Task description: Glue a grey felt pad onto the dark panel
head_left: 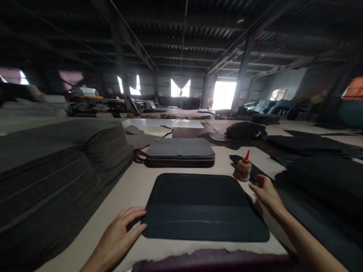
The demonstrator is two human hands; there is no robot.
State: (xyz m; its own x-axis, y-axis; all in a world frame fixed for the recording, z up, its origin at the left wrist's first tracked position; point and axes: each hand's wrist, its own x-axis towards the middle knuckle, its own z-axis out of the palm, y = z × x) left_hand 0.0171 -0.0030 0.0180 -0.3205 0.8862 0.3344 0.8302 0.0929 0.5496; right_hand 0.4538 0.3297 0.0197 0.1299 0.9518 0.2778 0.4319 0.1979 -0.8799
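A dark rounded-corner panel (198,207), looking like leather or coated fabric, lies flat on the pale table before me. At its left edge my left hand (124,226) rests with thumb and fingers apart, the fingertips touching the edge. My right hand (268,192) hovers off the panel's right side, fingers slightly curled and apart, nothing visible in it. Just beyond its fingertips stands a squeeze bottle (242,170) with a red nozzle and brownish contents. Behind the panel sits a stack of similar grey and black panels (180,151).
Tall piles of dark grey sheets (96,158) rise on the left. More black material (323,181) is heaped on the right. A dark bundle (245,130) lies farther back. Along the near edge runs a ragged purple-brown piece (210,260).
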